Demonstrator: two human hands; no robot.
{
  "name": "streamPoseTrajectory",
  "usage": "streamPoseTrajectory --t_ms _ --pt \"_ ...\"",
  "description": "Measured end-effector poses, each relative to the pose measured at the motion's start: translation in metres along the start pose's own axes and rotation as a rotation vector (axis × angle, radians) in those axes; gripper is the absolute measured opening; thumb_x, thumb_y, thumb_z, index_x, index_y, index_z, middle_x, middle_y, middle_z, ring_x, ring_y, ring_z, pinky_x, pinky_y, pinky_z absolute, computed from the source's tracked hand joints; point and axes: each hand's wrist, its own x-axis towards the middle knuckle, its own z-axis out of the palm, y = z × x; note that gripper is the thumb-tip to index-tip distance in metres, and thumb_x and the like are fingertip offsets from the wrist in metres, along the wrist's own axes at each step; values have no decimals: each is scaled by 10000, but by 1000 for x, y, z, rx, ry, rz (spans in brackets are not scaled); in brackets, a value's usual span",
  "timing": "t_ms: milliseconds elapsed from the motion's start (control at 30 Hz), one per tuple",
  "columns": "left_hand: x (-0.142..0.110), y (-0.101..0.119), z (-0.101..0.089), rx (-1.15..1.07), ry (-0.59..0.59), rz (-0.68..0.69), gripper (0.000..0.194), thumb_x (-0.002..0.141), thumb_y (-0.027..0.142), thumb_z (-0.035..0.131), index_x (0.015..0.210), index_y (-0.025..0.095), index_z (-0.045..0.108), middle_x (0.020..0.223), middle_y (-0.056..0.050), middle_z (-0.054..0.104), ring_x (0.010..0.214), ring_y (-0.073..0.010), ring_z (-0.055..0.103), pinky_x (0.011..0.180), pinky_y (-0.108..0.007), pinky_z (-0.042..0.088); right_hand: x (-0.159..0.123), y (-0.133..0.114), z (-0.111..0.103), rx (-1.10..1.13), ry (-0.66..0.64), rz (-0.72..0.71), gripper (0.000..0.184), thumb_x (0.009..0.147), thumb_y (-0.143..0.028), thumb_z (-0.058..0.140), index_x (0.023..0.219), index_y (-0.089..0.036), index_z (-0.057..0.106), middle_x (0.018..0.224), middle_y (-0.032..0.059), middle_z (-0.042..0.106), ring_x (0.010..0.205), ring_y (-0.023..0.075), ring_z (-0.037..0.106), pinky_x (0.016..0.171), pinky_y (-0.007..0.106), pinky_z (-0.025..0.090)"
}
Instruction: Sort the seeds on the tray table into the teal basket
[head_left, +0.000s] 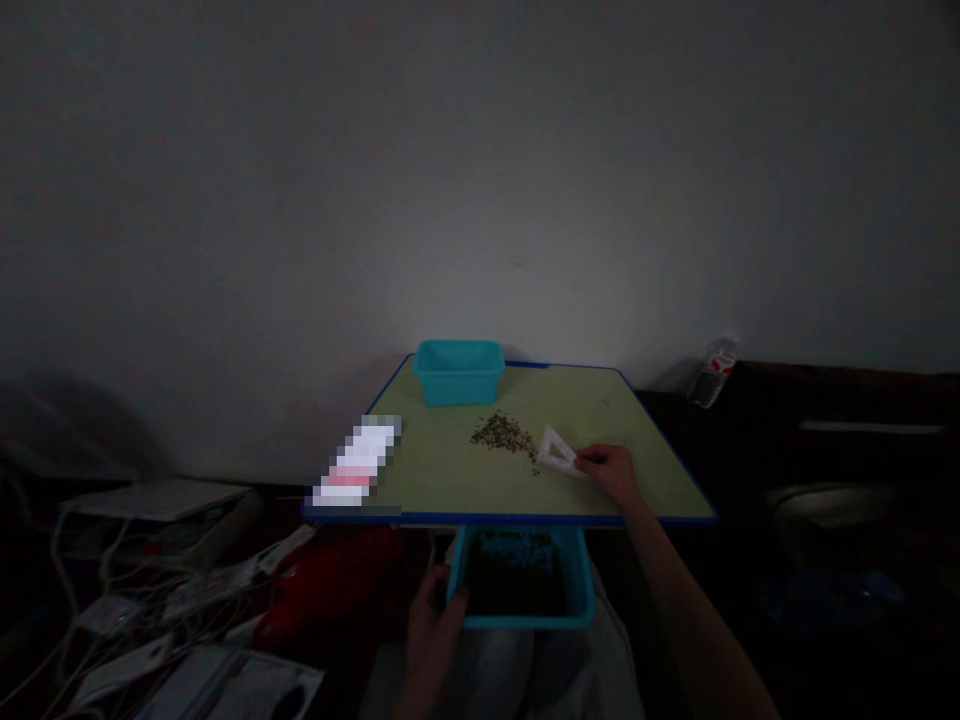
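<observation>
Pinched in the fingers of my right hand (pixel 609 474) is a whitish triangle with a hollow middle, like a set square (pixel 553 452). Its left side touches or nearly touches the edge of a pile of small mixed dark and pale bits (pixel 502 432) on the board table (pixel 442 480). My left hand (pixel 435 625) grips the left rim of a turquoise plastic bin (pixel 586 590), held below the table's front edge above my lap. Dark loose material lies inside this bin; its kind is too dim to tell.
A second turquoise bin (pixel 460 385) stands at the table's back left. A blurred-out bright flat thing (pixel 356 462) lies at the left edge. Past the right side is a plastic bottle (pixel 713 375). Cables, a red cloth-like thing (pixel 330 580) and boxes crowd the lower left.
</observation>
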Motion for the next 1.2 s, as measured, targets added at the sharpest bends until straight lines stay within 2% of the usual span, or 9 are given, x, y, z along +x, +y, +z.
streamPoseTrajectory --t_ms 100,300,700,867,1067,1200 --pt "0 -3 0 -27 -31 -5 207 758 417 622 802 224 565 655 42 558 622 -175 495 575 -274 417 -1 -2 0 -14 -11 -10 176 631 -325 715 712 -186 785 723 76 766 660 233 699 627 314 517" --pt "-1 -2 -1 -43 -20 35 194 758 400 632 821 222 583 699 33 575 673 -186 509 622 -282 426 0 -1 2 -23 -20 0 206 634 -347 725 734 -178 788 725 82 766 662 240 701 626 320 514" --pt "-1 -6 -1 -34 -44 -8 183 792 393 610 847 227 555 710 42 561 668 -175 503 622 -278 413 -1 -5 1 -26 -47 7 216 623 -337 730 743 -168 789 722 85 767 660 246 705 626 320 520" --pt "-2 1 0 -33 -31 20 183 769 394 628 818 225 580 729 20 617 692 -195 544 621 -281 427 1 -1 2 -39 -71 -15 217 636 -349 728 758 -180 790 734 78 770 672 246 709 638 324 531" --pt "-3 10 1 -41 1 -16 211 711 411 657 769 222 582 646 36 577 616 -182 510 583 -281 426 0 1 3 -39 -136 -43 250 670 -375 721 795 -172 794 751 83 773 662 239 707 636 321 538" --pt "-5 16 1 -42 -12 -38 194 722 400 638 768 226 567 632 42 563 611 -178 497 576 -278 419 0 0 3 -68 -123 -48 244 676 -378 724 804 -184 799 765 80 775 689 249 715 680 339 548"
